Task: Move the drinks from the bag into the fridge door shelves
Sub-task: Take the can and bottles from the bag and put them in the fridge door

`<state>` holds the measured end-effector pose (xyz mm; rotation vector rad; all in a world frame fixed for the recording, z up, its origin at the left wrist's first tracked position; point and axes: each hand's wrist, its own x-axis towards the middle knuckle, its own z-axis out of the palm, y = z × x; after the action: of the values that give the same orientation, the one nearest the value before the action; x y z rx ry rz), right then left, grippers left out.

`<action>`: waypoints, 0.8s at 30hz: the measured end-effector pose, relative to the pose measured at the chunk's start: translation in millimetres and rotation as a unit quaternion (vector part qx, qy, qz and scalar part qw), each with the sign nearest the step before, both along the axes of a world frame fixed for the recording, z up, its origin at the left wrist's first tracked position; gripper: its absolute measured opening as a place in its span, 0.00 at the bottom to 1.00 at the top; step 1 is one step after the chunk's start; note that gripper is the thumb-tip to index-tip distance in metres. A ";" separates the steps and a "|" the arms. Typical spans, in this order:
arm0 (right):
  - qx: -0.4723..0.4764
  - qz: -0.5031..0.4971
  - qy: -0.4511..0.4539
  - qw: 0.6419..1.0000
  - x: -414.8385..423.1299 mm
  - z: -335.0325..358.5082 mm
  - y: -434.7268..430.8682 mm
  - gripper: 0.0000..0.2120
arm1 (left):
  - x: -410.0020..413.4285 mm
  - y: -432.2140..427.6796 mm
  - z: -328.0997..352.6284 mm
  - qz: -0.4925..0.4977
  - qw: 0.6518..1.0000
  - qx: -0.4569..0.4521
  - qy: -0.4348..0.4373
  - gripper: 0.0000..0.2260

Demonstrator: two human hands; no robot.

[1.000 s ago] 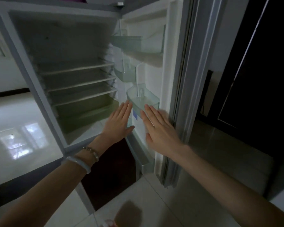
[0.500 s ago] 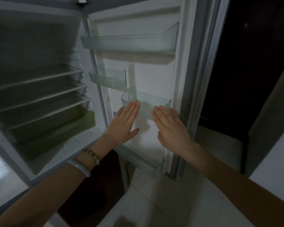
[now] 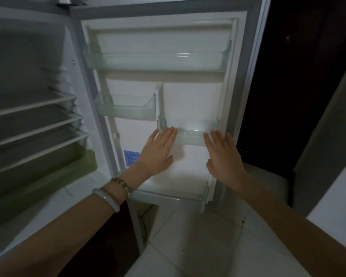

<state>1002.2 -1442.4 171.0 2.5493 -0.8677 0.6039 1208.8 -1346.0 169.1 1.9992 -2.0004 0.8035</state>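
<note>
**My open hands at the fridge door shelves**

I stand facing the inside of an open fridge door [image 3: 192,100], looking slightly down. Both my arms reach forward. My left hand [image 3: 157,151] is flat, fingers straight and together, holding nothing; its fingertips reach the left end of a small clear door shelf [image 3: 190,129]. My right hand [image 3: 224,154] is likewise flat and holds nothing, its fingertips at the right end of the same shelf. I cannot tell whether either hand actually presses on the plastic.

On my left wrist I wear a pale bangle [image 3: 106,198] and, just beyond it, a beaded bracelet [image 3: 122,185].

The door carries other clear shelves: a wide one [image 3: 156,60] across the top, a small one [image 3: 126,108] on the left just above my left hand, and a wide one [image 3: 172,194] along the bottom. A blue sticker [image 3: 131,157] sits on the door liner beside my left hand.

To the left, the fridge body shows white-edged shelves [image 3: 34,124] and a green drawer [image 3: 48,172] beneath them. Pale floor tiles [image 3: 198,236] lie below the door.

No drinks and no bag are in view.
</note>
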 end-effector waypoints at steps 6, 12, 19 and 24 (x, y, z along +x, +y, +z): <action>0.030 0.005 -0.004 1.000 10.6 1.0 -64.3 0.40 | 1.0 -52.3 -0.7 0.007 0.999 -0.035 -0.024 0.35; 0.050 0.010 0.001 0.999 20.6 -0.7 -111.5 0.43 | 4.6 -89.3 -5.7 0.025 0.999 -0.031 -0.020 0.38; 0.074 0.027 0.006 0.997 32.4 2.9 -154.1 0.41 | 11.0 -121.8 -7.3 0.037 0.999 -0.031 -0.013 0.38; 0.090 0.043 0.006 0.995 42.7 5.3 -180.6 0.39 | 14.1 -139.6 -7.0 0.058 0.998 -0.029 -0.012 0.38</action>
<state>1044.9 -1623.0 176.3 2.7614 -0.8459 0.5580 1223.0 -1485.6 162.1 2.0986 -1.8636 0.9033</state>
